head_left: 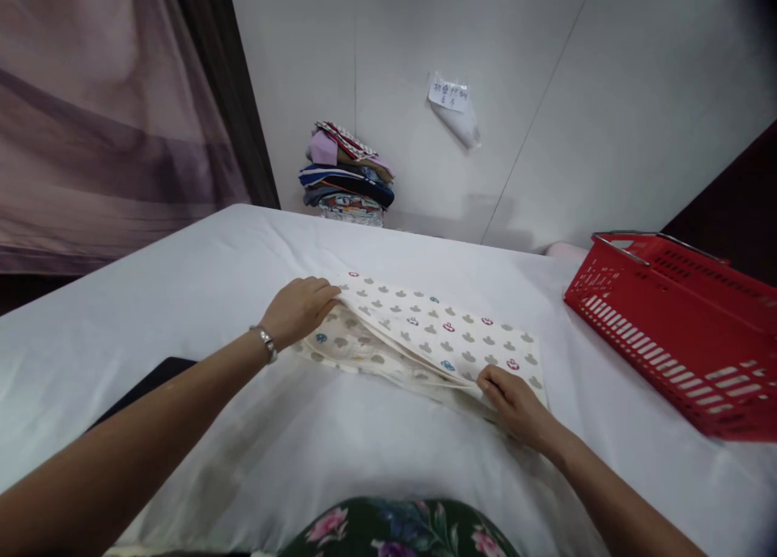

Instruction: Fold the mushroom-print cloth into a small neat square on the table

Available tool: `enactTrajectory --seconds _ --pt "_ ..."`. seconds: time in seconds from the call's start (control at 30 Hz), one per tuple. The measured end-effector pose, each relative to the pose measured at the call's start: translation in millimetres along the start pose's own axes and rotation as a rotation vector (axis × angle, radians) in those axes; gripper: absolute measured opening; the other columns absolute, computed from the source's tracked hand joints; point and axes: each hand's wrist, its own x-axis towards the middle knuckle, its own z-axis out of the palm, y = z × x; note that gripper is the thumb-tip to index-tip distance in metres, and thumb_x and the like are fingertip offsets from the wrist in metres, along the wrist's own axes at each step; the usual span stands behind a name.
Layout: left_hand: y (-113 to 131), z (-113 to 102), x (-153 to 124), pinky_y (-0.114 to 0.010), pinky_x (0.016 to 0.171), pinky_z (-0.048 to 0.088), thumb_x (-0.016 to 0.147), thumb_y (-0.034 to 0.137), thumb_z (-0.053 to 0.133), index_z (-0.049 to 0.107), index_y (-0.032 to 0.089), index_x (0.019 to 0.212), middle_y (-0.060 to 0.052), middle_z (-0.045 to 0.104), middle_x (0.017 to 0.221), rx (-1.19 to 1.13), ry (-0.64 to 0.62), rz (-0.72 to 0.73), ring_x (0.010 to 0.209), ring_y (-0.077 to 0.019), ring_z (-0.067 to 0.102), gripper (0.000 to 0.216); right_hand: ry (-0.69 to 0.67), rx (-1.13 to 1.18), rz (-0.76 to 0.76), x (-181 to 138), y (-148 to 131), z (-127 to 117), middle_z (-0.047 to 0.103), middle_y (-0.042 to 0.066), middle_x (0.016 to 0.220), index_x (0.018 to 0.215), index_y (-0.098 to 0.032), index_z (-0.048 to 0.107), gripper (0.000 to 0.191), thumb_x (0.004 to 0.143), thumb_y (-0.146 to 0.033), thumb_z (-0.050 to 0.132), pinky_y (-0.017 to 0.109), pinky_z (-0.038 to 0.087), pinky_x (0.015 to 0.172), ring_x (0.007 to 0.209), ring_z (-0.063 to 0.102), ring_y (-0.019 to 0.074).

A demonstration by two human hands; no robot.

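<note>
A cream cloth [437, 330] printed with small grey, red and blue shapes lies folded in layers on the white-covered table [182, 298]. My left hand [299, 308], with a bracelet at the wrist, pinches the upper layer at the cloth's left end. My right hand [515, 403] grips the same layer's edge at the near right corner. The top layer is lifted slightly off the layers below.
A red plastic basket [680, 330] with metal handles stands at the right. A stack of folded clothes [346, 176] sits at the table's far edge against the wall. A paper note [449, 95] hangs on the wall. A curtain [91, 112] hangs at left.
</note>
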Motion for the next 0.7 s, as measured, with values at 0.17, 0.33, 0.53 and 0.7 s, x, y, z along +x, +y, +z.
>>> enactTrajectory --seconds 0.17,0.33,0.53,0.7 --pt "-5.1 -18.6 108.9 -0.035 0.073 0.041 0.087 0.036 0.036 0.063 0.016 0.086 -0.011 0.057 0.096 0.018 0.047 -0.147 0.095 -0.0256 0.052 0.035 0.063 -0.135 0.033 76.2 10.4 -79.2 0.055 -0.001 0.064 0.071 -0.019 0.051 0.030 0.087 -0.038 0.035 0.024 0.038 0.059 0.061 0.048 0.0128" --pt "-1.9 -37.1 211.8 -0.037 0.084 0.041 0.084 0.043 0.044 0.052 0.016 0.115 -0.013 0.044 0.122 -0.231 0.335 -0.470 0.105 -0.0248 0.048 0.043 0.807 -0.390 -0.010 147.0 25.0 -158.9 0.060 0.009 0.090 0.087 -0.016 0.059 0.027 0.082 -0.038 0.045 0.031 0.042 0.072 0.083 0.054 0.0199" --pt "27.0 16.6 152.7 -0.029 0.078 0.042 0.083 0.049 0.041 0.062 0.021 0.100 -0.005 0.058 0.105 -0.373 0.025 -0.122 0.090 -0.0179 0.055 0.039 0.330 -0.173 -0.091 117.2 47.4 -93.4 0.064 0.005 0.091 0.090 -0.020 0.062 0.026 0.084 -0.037 0.043 0.028 0.047 0.067 0.078 0.058 0.0162" --pt "67.1 45.8 64.6 -0.030 0.068 0.041 0.081 0.059 0.035 0.065 0.022 0.088 -0.004 0.063 0.090 -0.484 -0.365 -0.081 0.079 -0.0180 0.057 0.048 0.109 -0.132 -0.069 101.0 65.9 -27.5 0.061 0.005 0.108 0.104 -0.022 0.060 0.029 0.084 -0.029 0.040 0.032 0.048 0.081 0.094 0.058 0.0182"
